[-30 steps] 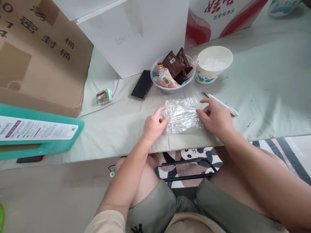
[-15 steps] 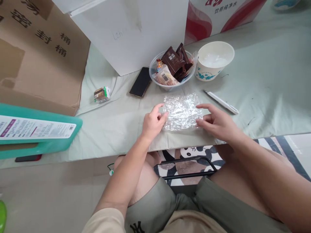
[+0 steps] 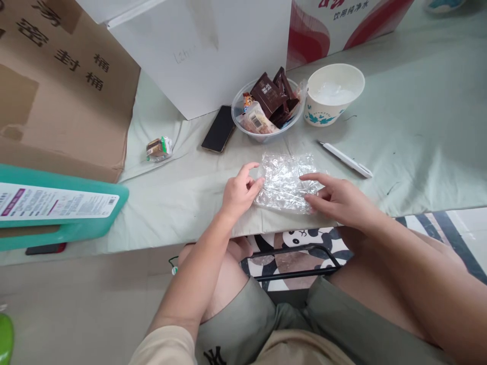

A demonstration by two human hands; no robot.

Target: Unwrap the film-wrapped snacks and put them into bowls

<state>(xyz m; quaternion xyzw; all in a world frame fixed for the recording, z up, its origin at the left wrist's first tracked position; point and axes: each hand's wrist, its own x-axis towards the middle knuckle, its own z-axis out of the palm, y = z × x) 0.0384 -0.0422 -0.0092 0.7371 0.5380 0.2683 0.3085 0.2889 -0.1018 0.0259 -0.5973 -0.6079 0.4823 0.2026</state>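
Observation:
A crinkled sheet of clear plastic [image 3: 287,180] lies on the cloth-covered table in front of me, shiny with reflections. Whether it is a bag or a single film I cannot make out. At its left edge is my left hand [image 3: 242,191], thumb and index finger apart with a gap between them. My right hand [image 3: 337,197] rests over the right side of the sheet, index finger stretched out and thumb apart, the fingertips touching the plastic. Beyond the right hand lies a white pen [image 3: 347,160].
Behind the sheet stand a clear bowl [image 3: 262,136] of packaged snacks and a paper tub [image 3: 327,117] holding clear plastic. A black phone [image 3: 219,129] and a wrapped snack [image 3: 159,149] lie leftward. Boxes line the back; a teal jug [image 3: 116,210] stands at left.
My right hand has shifted slightly left and toward me, further over the plastic sheet. The sheet's near edge sits a little closer to me. My left hand has hardly moved.

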